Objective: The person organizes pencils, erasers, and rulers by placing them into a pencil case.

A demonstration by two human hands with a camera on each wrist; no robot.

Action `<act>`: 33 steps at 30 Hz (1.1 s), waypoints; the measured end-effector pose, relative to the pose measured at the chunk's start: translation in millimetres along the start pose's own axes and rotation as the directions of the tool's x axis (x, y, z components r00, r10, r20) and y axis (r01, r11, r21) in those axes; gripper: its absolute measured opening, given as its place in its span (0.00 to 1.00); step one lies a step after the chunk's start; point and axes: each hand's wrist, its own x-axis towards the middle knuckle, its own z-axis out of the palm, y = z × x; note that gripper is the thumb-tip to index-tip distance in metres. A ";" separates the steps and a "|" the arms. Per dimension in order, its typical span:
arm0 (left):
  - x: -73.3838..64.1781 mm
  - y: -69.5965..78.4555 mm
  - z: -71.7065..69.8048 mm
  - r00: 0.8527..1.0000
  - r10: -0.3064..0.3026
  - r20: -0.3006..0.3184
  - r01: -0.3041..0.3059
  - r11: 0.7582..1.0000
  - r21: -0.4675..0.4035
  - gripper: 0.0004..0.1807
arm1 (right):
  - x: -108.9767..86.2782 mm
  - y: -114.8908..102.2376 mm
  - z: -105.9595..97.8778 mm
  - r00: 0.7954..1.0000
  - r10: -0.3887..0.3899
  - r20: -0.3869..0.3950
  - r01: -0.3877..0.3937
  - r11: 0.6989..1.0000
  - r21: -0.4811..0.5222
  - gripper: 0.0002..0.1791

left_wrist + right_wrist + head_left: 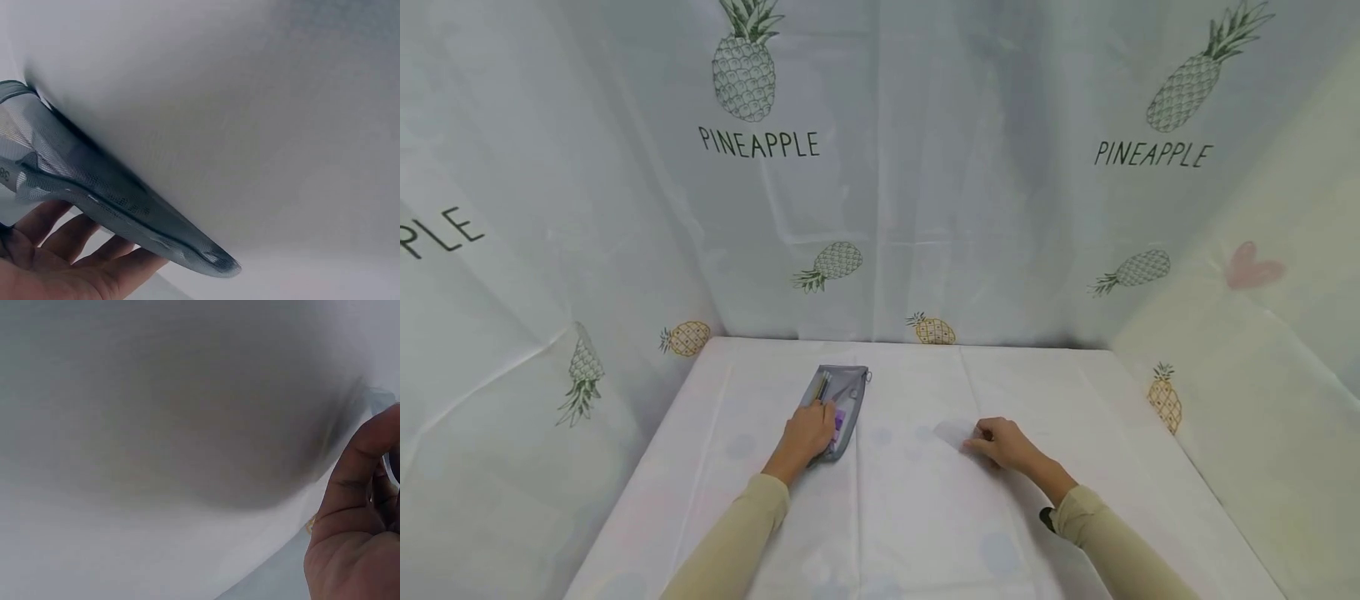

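A grey mesh pencil case (848, 392) lies on the left half of the table, with thin pencils (822, 387) and a purple item (838, 419) showing through it. My left hand (809, 428) grips its near left side. In the left wrist view the fingers (94, 250) meet the mesh case (119, 187), their tips hidden by its edge. To the right, close over the cloth, my right hand (1002, 443) pinches a small clear plastic piece (953, 432) between thumb and fingers. Only a pale edge of the plastic (380, 399) shows beyond the right hand (356, 512) in the right wrist view.
A white cloth (910, 517) with faint pastel spots covers the table. Pineapple-printed curtains (955, 208) hang along the back and both sides, meeting the table's edges. A dark band (1047, 518) circles the right wrist at the sleeve.
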 end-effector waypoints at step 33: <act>-0.5 -4.6 -0.5 1.000 0.019 -0.013 -0.020 0.998 -0.066 0.27 | 90.6 -129.9 93.2 0.955 0.295 0.042 -0.233 0.652 0.722 0.18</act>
